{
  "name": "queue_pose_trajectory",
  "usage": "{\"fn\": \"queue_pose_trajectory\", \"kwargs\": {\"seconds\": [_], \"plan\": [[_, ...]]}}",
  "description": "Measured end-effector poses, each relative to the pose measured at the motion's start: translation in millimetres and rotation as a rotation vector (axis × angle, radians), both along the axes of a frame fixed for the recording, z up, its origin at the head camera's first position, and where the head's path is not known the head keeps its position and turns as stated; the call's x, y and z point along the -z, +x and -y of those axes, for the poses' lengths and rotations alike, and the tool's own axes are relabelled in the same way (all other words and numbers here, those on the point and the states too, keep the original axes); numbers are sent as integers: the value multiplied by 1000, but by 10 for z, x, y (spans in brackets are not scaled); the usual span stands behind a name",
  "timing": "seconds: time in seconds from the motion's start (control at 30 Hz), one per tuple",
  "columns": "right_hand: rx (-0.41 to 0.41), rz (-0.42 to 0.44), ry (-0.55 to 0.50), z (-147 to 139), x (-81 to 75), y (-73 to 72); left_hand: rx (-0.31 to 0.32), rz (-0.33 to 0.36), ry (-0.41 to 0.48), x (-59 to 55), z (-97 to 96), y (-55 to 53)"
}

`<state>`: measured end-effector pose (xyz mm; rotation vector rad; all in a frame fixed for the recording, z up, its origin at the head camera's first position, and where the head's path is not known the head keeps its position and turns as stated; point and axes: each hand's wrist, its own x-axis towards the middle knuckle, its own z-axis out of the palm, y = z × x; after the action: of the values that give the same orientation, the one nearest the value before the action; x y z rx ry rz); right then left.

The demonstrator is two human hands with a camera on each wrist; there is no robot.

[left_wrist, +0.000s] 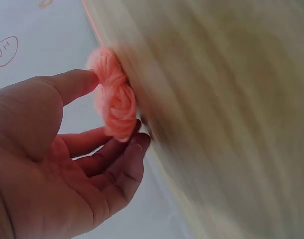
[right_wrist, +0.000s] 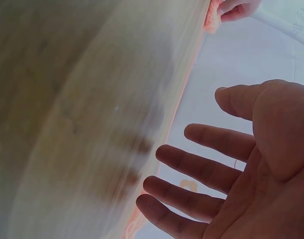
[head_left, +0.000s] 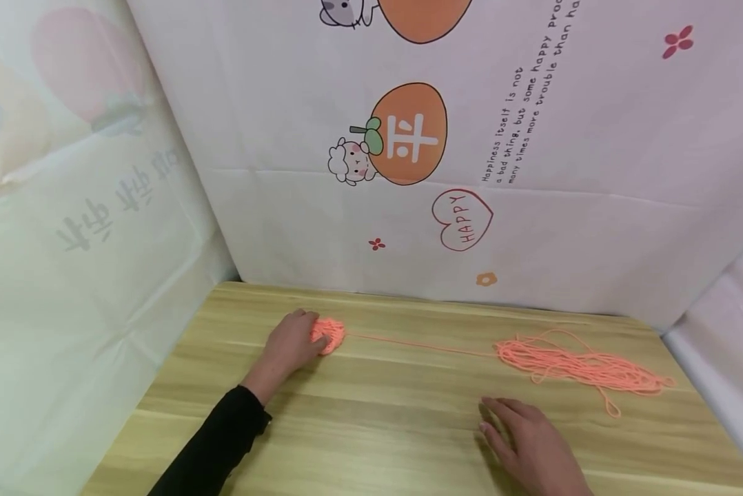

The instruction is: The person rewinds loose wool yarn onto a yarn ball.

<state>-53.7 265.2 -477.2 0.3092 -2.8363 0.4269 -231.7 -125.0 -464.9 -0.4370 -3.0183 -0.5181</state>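
Note:
A small ball of coral yarn (head_left: 329,334) sits at the left of the wooden table. My left hand (head_left: 292,342) holds it, thumb on one side and fingers on the other; in the left wrist view the wound strands of the yarn ball (left_wrist: 114,97) show between them. One strand (head_left: 421,344) runs from the ball to a loose pile of the same yarn (head_left: 582,366) at the right. My right hand (head_left: 529,441) hovers over the table in front of that pile, and its fingers (right_wrist: 202,167) are spread with nothing in them.
The wooden table (head_left: 359,427) ends at a white printed cloth (head_left: 285,227) hanging behind it. More white cloth (head_left: 98,344) hangs along the left side, and another piece (head_left: 731,358) along the right. A loop of the pile hangs toward the front.

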Motion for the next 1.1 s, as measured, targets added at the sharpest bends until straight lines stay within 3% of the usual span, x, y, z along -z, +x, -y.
{"fn": "queue_pose_trajectory", "kwargs": {"seconds": [0.2,0.37,0.5,0.67,0.87,1.1], "plan": [[-2,-11,-7,13,8,-3,-2,50,144,67,17,-53],[9,6,-25,6,13,3,60,85,300,-21,9,25],[5,6,-24,2,6,5,131,92,397,-187,-82,177],[5,25,-18,8,-47,15,216,83,501,-383,-225,442],[12,22,-20,12,-114,22,328,111,550,-588,-420,760],[6,15,-23,36,-94,34,437,137,592,-661,-547,1040]]}}
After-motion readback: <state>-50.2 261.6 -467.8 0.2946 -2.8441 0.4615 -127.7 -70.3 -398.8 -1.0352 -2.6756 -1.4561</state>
